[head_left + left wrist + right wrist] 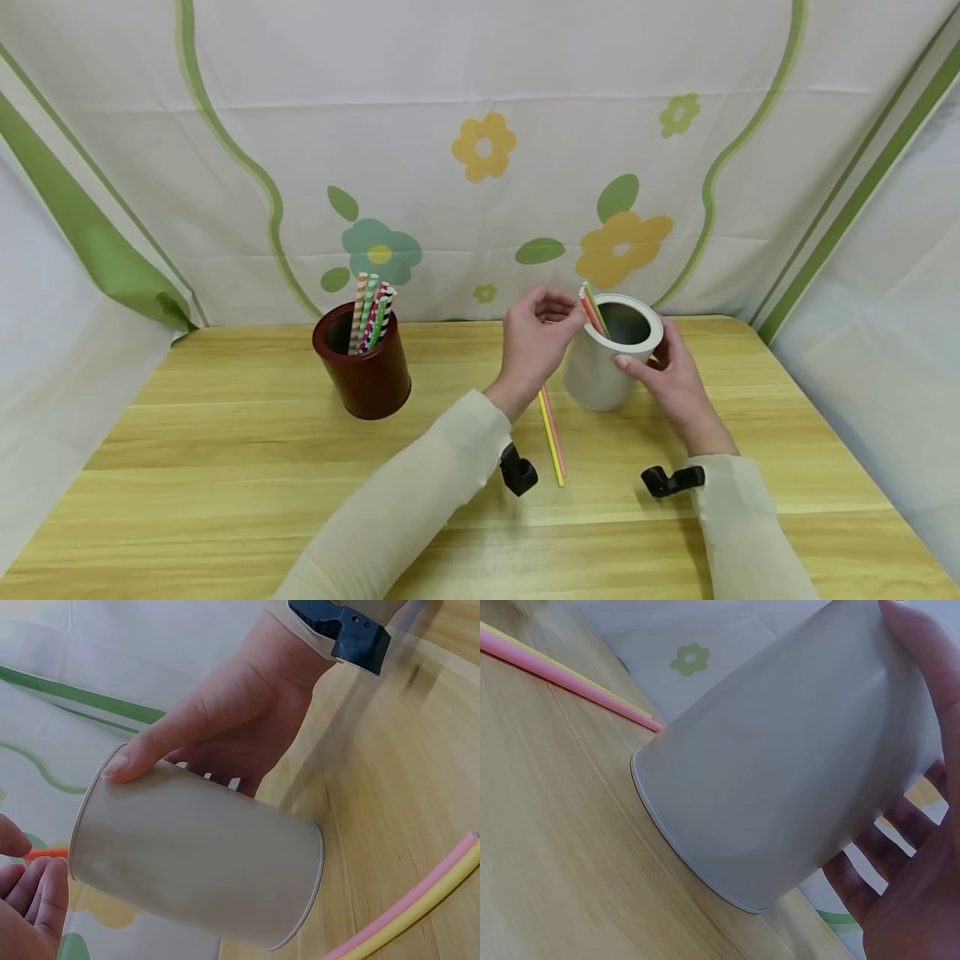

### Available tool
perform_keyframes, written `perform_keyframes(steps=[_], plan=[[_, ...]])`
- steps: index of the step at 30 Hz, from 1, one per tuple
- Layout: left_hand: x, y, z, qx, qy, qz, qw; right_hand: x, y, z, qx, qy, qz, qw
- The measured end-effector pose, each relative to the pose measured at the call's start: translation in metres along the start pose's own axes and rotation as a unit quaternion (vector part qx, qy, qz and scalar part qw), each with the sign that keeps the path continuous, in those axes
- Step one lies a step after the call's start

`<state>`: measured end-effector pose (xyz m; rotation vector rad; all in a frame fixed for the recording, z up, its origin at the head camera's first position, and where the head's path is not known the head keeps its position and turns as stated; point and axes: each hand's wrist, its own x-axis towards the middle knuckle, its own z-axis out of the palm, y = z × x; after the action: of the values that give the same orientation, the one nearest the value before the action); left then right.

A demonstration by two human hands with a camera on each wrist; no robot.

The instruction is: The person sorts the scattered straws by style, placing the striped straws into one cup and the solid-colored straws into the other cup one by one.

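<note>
At the left of the white can's rim, my left hand (536,342) pinches at an orange straw (46,853) with thumb and fingertips. Beside that straw a green straw (596,307) leans out of the can's mouth. My right hand (671,379) grips the white can (600,375) from the right, its thumb on the near side just under the rim and its fingers spread round the far side. The can stands upright. On the wooden table below my left hand lie a yellow straw (552,442) and a pink straw (570,677), side by side.
A dark red can (367,387) stands to the left, holding several patterned straws (369,317). Behind the wooden table (247,475) hangs a white cloth (420,75) printed with flowers. Black camera mounts (517,471) stick out from both wrists.
</note>
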<state>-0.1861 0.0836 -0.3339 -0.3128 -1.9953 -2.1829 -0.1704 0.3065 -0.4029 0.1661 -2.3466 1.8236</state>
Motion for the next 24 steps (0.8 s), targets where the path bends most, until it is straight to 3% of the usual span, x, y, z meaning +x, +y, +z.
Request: perform_keyframes(steps=[5,11,19,24], plan=[[-0.001,-0.001,-0.003,-0.009,0.004,-0.02,0.9998,0.001,0.0,-0.001,-0.007,0.004,-0.004,1.0],[-0.003,-0.009,-0.011,-0.025,0.007,-0.069,0.9972,0.002,0.002,0.0,-0.001,0.006,-0.012,1.0],[-0.009,-0.029,-0.029,0.05,0.014,-0.156,0.9863,0.002,0.003,-0.001,-0.005,0.006,-0.006,1.0],[-0.014,-0.045,-0.04,0.074,0.026,-0.191,0.9784,0.001,0.002,-0.001,-0.01,0.003,-0.003,1.0]])
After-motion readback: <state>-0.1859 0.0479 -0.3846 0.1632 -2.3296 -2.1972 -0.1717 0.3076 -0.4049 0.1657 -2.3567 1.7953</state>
